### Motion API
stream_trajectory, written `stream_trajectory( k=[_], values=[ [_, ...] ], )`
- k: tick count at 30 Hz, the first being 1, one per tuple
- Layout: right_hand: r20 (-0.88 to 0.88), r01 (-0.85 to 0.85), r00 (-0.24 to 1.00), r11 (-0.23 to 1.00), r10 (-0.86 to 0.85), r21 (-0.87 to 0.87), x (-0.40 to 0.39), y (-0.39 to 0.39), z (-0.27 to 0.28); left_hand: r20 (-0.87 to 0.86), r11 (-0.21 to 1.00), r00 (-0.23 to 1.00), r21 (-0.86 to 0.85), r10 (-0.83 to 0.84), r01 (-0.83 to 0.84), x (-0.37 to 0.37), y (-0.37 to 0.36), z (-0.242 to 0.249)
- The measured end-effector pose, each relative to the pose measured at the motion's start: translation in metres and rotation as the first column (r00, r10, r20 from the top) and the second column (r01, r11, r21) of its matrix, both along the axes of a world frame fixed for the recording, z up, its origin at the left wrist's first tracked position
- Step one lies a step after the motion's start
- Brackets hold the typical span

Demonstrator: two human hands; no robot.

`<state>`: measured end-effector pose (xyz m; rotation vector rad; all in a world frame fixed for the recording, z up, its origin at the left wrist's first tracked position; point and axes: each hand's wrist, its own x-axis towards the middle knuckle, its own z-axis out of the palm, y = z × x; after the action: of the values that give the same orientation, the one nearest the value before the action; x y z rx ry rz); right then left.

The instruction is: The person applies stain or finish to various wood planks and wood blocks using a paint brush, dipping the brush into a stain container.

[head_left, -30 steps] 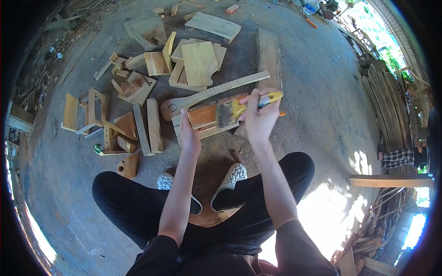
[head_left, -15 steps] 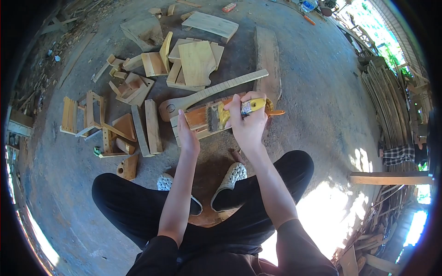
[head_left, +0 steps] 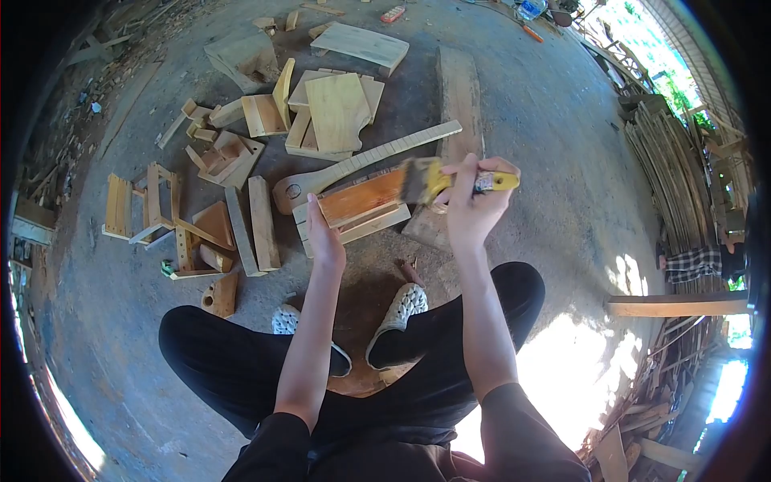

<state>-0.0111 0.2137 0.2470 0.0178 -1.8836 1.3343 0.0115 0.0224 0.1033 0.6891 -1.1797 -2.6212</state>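
Observation:
My right hand (head_left: pixel 474 209) is closed round the yellow handle of a paintbrush (head_left: pixel 430 181), whose blurred bristles are at the right end of an orange-brown wooden block (head_left: pixel 361 198). Against the block's left end rests my left hand (head_left: pixel 326 241), its fingers straight and gripping nothing. Pale wooden pieces (head_left: pixel 377 225) lie under and beside the block. Just behind it is a long paddle-shaped piece of wood (head_left: pixel 377 157) with lines across its handle. Part of a long plank (head_left: pixel 459 96) shows beyond my right hand.
Cut boards (head_left: pixel 341 108) and offcuts lie on the concrete floor ahead. Small slatted wooden frames (head_left: pixel 152 201) and two upright blocks (head_left: pixel 261 225) stand to the left. Stacked thin wood (head_left: pixel 671 173) lines the right side, where a person's checked sleeve (head_left: pixel 693 265) shows.
My right hand and the brush have moved right along the block, baring more of its orange-brown face. My left hand stays at the left end.

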Motion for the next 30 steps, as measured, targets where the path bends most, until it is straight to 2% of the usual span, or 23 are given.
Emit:
stream_trajectory(
  k=[2, 3, 7, 8, 9, 10, 11, 12, 16, 18, 22, 24, 25, 27, 28, 30],
  values=[
    [0.114, -0.287, 0.935, 0.906, 0.335, -0.312, 0.006, -0.01, 0.009, 0.005, 1.0, 1.0, -0.003, -0.001, 0.001, 0.0, -0.001, -0.001],
    [0.283, -0.263, 0.913, 0.954, 0.294, -0.143, 0.006, -0.005, 0.008, 0.009, 1.0, 1.0, -0.004, -0.003, 0.003, 0.0, -0.001, -0.001],
    [0.173, -0.164, 0.966, 0.971, 0.194, -0.172, -0.012, 0.017, -0.001, -0.005, 0.999, 0.999, -0.009, -0.044, 0.044, -0.002, -0.003, 0.0],
    [0.139, 0.007, 0.99, 0.993, -0.024, 0.12, -0.015, 0.03, -0.007, -0.029, 0.997, 0.997, 0.024, -0.068, 0.069, -0.002, -0.004, -0.001],
    [0.043, 0.19, 0.974, 0.901, -0.224, 0.391, -0.015, 0.032, -0.003, -0.053, 0.994, 0.994, 0.056, -0.092, 0.095, -0.001, -0.004, 0.0],
    [0.04, 0.193, 0.973, 0.899, -0.226, 0.392, -0.014, 0.032, -0.001, -0.056, 0.994, 0.994, 0.058, -0.094, 0.097, -0.001, -0.006, 0.001],
    [0.075, 0.127, 0.988, 0.988, -0.134, 0.09, -0.011, 0.03, 0.001, -0.067, 0.988, 0.991, 0.091, -0.117, 0.123, -0.001, -0.009, 0.003],
    [0.079, 0.048, 0.996, 0.974, -0.031, -0.222, -0.008, 0.027, 0.007, -0.08, 0.982, 0.987, 0.122, -0.138, 0.147, -0.002, -0.011, 0.01],
    [0.101, -0.01, 0.995, 0.987, 0.027, -0.163, 0.0, 0.023, 0.011, -0.062, 0.979, 0.99, 0.151, -0.127, 0.135, -0.001, -0.008, 0.021],
    [-0.041, -0.074, 0.997, 0.983, 0.068, -0.165, 0.0, 0.018, 0.007, -0.101, 0.967, 0.983, 0.19, -0.151, 0.168, -0.003, -0.009, 0.016],
    [-0.016, -0.132, 0.991, 0.981, 0.131, -0.14, -0.001, 0.013, 0.003, -0.081, 0.971, 0.991, 0.204, -0.11, 0.125, -0.006, -0.006, 0.01],
    [0.197, -0.053, 0.979, 0.998, 0.057, -0.025, 0.001, 0.015, 0.002, -0.068, 0.96, 0.994, 0.26, -0.091, 0.106, -0.006, -0.006, 0.006],
    [0.197, -0.055, 0.979, 0.998, 0.059, -0.027, 0.0, 0.018, 0.003, -0.068, 0.96, 0.994, 0.258, -0.089, 0.104, -0.006, -0.005, 0.004],
    [0.178, 0.038, 0.98, 0.965, -0.086, 0.26, -0.001, 0.025, 0.01, -0.068, 0.966, 0.997, 0.254, -0.03, 0.046, -0.003, 0.0, 0.004],
    [0.18, 0.037, 0.98, 0.965, -0.086, 0.26, 0.001, 0.023, 0.013, -0.066, 0.966, 0.997, 0.254, -0.029, 0.045, -0.003, 0.0, 0.006],
    [0.131, 0.008, 0.991, 1.0, -0.011, 0.023, 0.006, 0.018, 0.021, -0.046, 0.965, 0.998, 0.256, -0.041, 0.051, -0.005, 0.002, 0.01]
  ],
)
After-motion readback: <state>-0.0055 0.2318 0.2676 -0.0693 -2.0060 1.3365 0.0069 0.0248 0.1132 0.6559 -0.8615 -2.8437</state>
